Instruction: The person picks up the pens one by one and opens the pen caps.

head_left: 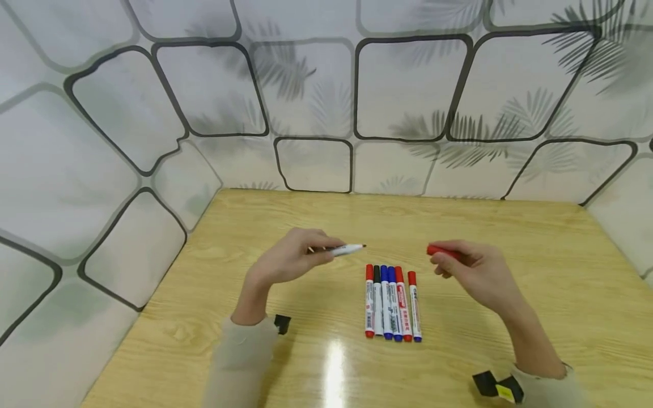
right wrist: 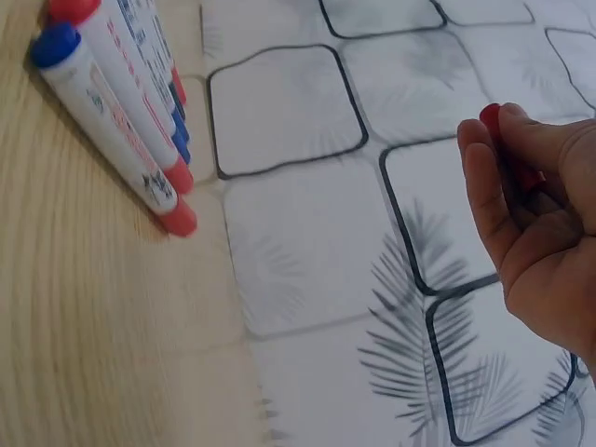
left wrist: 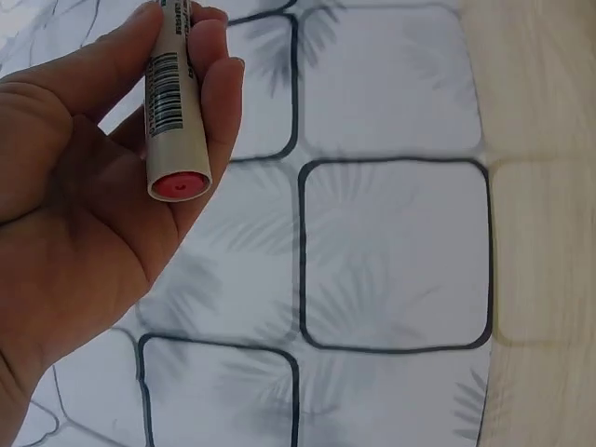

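My left hand (head_left: 292, 256) pinches a white marker (head_left: 347, 250) between thumb and fingers, its bare dark tip pointing right. In the left wrist view, the barcode and red-plugged rear end of that marker (left wrist: 177, 112) face the camera. Off to the right, my right hand (head_left: 476, 272) grips a red marker cap (head_left: 442, 250); the right wrist view shows part of this cap (right wrist: 492, 115) between thumb and fingers. A row of several capped markers (head_left: 388, 303) lies on the table between and below the hands. The rightmost marker (head_left: 414, 306) lies slightly apart from the others.
A wood-grain table (head_left: 306, 209) extends under both hands. Behind it and on the left stands a pale wall (head_left: 316, 164) with dark rounded outlines and leaf prints. Black tags (head_left: 282, 324) show by the left cuff, and black and yellow ones (head_left: 505, 393) by the right cuff.
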Available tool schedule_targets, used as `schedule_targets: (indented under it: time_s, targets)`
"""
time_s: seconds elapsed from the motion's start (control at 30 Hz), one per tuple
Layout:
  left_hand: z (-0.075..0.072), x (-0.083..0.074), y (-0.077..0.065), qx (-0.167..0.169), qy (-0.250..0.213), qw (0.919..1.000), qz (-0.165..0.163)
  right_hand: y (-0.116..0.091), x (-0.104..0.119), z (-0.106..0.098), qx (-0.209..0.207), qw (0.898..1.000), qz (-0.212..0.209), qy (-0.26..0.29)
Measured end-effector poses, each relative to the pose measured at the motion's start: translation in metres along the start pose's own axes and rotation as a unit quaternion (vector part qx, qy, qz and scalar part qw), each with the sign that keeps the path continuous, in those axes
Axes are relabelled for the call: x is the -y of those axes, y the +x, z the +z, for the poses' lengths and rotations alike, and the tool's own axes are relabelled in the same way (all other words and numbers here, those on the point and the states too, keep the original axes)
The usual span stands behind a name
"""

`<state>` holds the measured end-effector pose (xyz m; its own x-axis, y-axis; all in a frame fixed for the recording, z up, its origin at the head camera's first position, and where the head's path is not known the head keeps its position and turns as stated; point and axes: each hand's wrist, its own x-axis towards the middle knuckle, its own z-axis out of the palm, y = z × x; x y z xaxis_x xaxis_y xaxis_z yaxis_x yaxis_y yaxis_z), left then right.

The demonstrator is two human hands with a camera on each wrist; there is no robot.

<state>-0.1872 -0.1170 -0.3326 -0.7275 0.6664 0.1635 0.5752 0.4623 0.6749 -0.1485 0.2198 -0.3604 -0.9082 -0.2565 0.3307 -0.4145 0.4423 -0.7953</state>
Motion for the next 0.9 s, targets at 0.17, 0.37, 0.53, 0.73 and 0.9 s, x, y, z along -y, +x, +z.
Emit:
schedule_targets:
  time_s: [0.17, 0.37, 0.53, 0.73, 0.9]
  targets:
    - [-0.013, 0.003, -0.009, -0.034, -0.023, 0.9990, -0.016, -0.002, -0.006, -0.014, -0.013, 1.000, -0.016, 0.004]
    - [-0.005, 0.000, -0.001, 0.003, -0.033, 0.9994, -0.009, 0.002, -0.003, -0.003, 0.011, 0.999, -0.029, -0.006]
    - [-0.003, -0.002, -0.001, 0.006, -0.028, 0.9995, -0.009, 0.000, -0.001, -0.003, 0.008, 1.000, -0.024, -0.014]
    - [0.001, -0.005, 0.001, 0.015, -0.017, 0.9997, -0.005, 0.000, -0.002, 0.001, 0.019, 0.999, -0.029, -0.011]
    - [0.000, 0.000, 0.001, 0.010, -0.021, 0.9996, -0.019, 0.000, -0.001, 0.000, 0.024, 0.999, -0.018, -0.011]
